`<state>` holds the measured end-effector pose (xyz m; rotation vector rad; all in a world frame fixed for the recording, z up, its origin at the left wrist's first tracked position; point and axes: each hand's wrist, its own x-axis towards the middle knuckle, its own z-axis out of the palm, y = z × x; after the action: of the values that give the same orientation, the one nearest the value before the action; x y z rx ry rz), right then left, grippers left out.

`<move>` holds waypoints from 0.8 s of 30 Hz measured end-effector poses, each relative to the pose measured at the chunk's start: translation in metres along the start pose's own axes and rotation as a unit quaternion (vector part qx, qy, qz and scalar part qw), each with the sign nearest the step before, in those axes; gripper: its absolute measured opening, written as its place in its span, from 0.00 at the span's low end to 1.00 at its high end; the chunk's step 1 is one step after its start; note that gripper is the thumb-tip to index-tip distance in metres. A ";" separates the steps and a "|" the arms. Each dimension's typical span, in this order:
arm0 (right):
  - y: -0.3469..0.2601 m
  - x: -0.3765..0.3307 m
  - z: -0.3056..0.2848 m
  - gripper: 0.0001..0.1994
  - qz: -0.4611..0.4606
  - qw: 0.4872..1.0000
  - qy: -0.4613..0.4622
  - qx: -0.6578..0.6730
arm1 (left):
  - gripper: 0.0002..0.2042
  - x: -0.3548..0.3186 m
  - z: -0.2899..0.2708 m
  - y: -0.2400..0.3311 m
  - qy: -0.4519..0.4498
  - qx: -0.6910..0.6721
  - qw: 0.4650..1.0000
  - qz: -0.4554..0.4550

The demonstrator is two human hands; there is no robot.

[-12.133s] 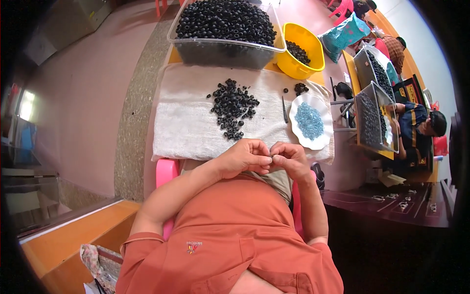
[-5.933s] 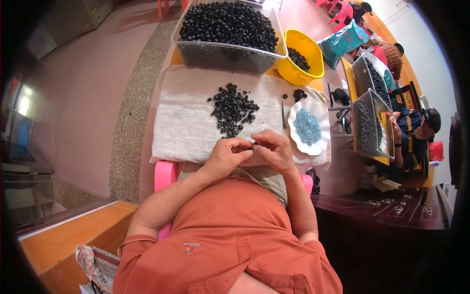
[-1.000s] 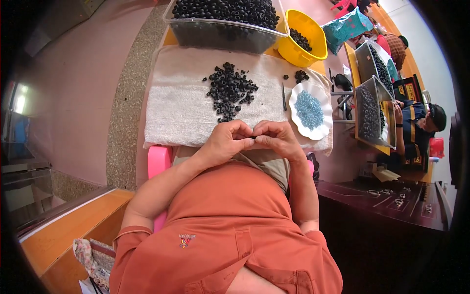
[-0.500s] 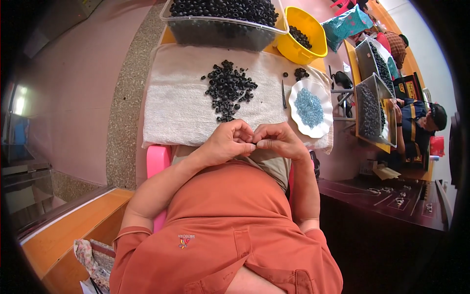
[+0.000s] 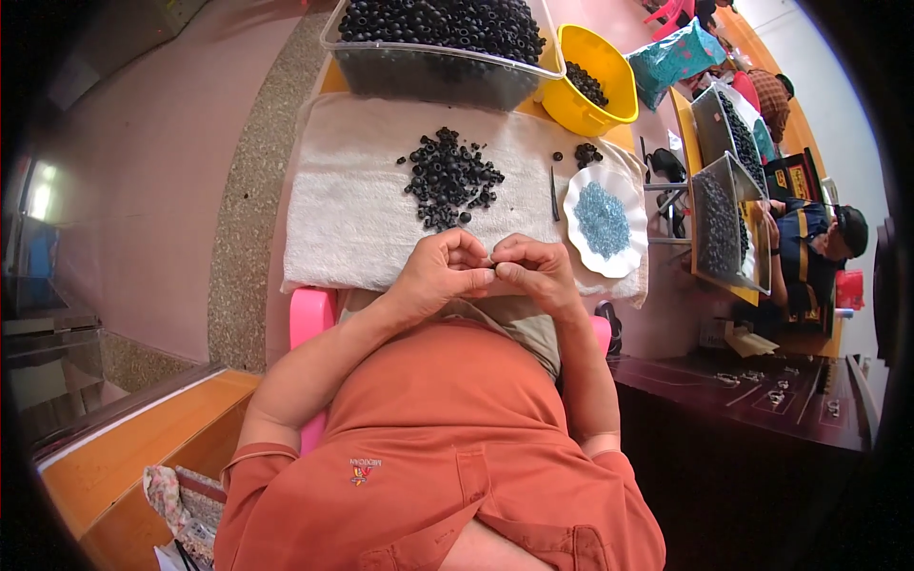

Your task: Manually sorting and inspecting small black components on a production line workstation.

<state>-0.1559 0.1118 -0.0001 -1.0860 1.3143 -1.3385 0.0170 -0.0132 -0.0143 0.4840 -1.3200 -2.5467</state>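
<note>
My left hand and my right hand meet just past the near edge of a white towel. Thumb and fingers of both are pinched together on a small black piece, mostly hidden by the fingertips. Beyond them a loose heap of small round black parts, some with a hole through the middle, lies on the towel. To the right, a white scalloped dish holds tiny clear blue beads. A thin dark stick-like tool lies left of the dish.
At the far edge stand a clear plastic bin and a yellow tub, both holding black parts. A small cluster of black parts sits above the dish. On the right, a co-worker sits beside more clear bins.
Both hands have stayed together, with the fingers shifting slightly around the small black piece. The view has moved a little, so the table things appear slightly lower.
</note>
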 end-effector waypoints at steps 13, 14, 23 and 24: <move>0.002 0.000 0.007 0.07 -0.056 0.997 0.020 -0.046 | 0.11 -0.004 0.003 0.003 0.029 -0.035 0.999 -0.016; 0.002 0.000 0.006 0.07 -0.057 0.997 0.020 -0.046 | 0.10 -0.004 0.003 0.003 0.029 -0.045 0.998 -0.020; 0.011 -0.002 0.017 0.20 -0.127 0.987 0.028 -0.092 | 0.08 -0.004 0.004 0.007 0.027 -0.081 0.996 -0.001; 0.015 -0.001 0.019 0.20 -0.145 0.982 0.049 -0.113 | 0.08 -0.004 0.004 0.006 0.027 -0.081 0.996 -0.001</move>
<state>-0.1367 0.1097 -0.0140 -1.4266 1.4475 -1.4972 0.0192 -0.0124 -0.0062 0.5178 -1.0852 -2.5940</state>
